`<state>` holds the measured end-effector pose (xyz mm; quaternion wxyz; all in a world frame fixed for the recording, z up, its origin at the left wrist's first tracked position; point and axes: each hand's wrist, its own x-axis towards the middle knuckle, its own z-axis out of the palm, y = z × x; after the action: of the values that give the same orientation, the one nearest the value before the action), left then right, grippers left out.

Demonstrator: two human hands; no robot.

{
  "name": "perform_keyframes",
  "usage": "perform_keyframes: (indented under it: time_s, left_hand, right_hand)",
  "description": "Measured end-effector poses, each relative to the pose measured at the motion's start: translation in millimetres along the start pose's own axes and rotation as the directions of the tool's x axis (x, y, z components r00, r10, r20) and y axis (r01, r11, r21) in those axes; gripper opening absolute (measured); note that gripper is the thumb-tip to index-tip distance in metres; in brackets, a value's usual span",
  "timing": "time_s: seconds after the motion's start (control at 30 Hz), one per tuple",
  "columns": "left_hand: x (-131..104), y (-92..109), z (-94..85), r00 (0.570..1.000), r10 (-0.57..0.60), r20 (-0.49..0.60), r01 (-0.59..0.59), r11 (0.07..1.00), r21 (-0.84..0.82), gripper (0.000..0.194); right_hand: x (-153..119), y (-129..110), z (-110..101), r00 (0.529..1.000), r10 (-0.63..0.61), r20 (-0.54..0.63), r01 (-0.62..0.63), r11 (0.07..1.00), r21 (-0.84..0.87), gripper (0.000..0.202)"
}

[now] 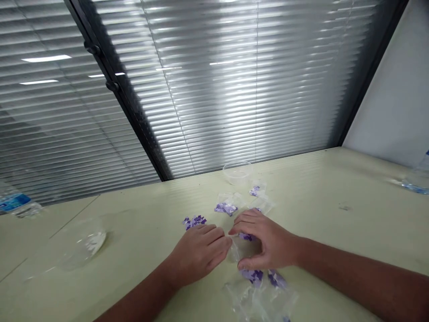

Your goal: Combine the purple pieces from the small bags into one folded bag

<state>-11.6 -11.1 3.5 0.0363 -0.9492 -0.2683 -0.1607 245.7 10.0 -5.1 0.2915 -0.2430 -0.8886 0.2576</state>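
My left hand (203, 251) is closed, its fingertips pinched at the edge of a small clear plastic bag (235, 251). My right hand (264, 241) curves around the bag's other side, thumb and fingers apart. Some purple pieces (247, 237) show between the right thumb and fingers. Just beyond the left knuckles lies a loose pile of purple pieces (195, 221). Nearer to me, below the right hand, several clear bags (259, 298) lie together, with purple pieces (254, 277) in or beside them.
Behind the hands lie a clear bag of purple pieces (226, 207) and another such bag (255, 191). A clear round container (237, 171) stands near the blinds (228, 89). At left are a transparent bag with white contents (92, 243) and a bottle (16, 202); another bottle (417, 181) is at right.
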Motion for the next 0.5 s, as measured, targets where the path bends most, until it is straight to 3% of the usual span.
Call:
perform_keyframes:
  time_s: [0.1,0.17,0.27,0.37,0.43,0.5]
  left_hand:
    - [0.3,-4.1,2.0,0.984,-0.160,-0.077,0.152,0.983,-0.100,0.013]
    - [-0.8,-12.8,2.7,0.944,-0.303,-0.133,0.278,0.944,-0.180,0.011]
    - [-6.3,-34.8,2.5,0.859,-0.488,-0.155,0.444,0.860,-0.251,0.012]
    - [-15.8,-61.4,1.1,0.737,-0.659,-0.150,0.596,0.738,-0.315,0.019]
    - [-22.7,-76.9,-0.6,0.688,-0.715,-0.122,0.627,0.671,-0.395,0.026]
    - [-28.5,-88.2,-2.7,0.693,-0.714,-0.096,0.597,0.643,-0.480,0.032]
  right_hand:
    - [-1.4,0.0,-0.7,0.999,0.009,-0.041,-0.009,1.000,0.013,0.058]
    - [-2.6,-0.3,-1.5,0.997,0.027,-0.067,-0.025,0.999,0.024,0.057]
    - [-3.4,-1.2,-2.2,0.995,0.040,-0.091,-0.038,0.999,0.024,0.049]
    - [-2.5,-1.1,-1.6,0.994,0.021,-0.111,-0.021,1.000,0.000,0.041]
    - [-1.6,-0.4,-0.7,0.993,0.009,-0.121,-0.011,1.000,-0.014,0.038]
    - [-1.0,0.3,0.0,0.991,0.021,-0.133,-0.023,1.000,-0.016,0.037]
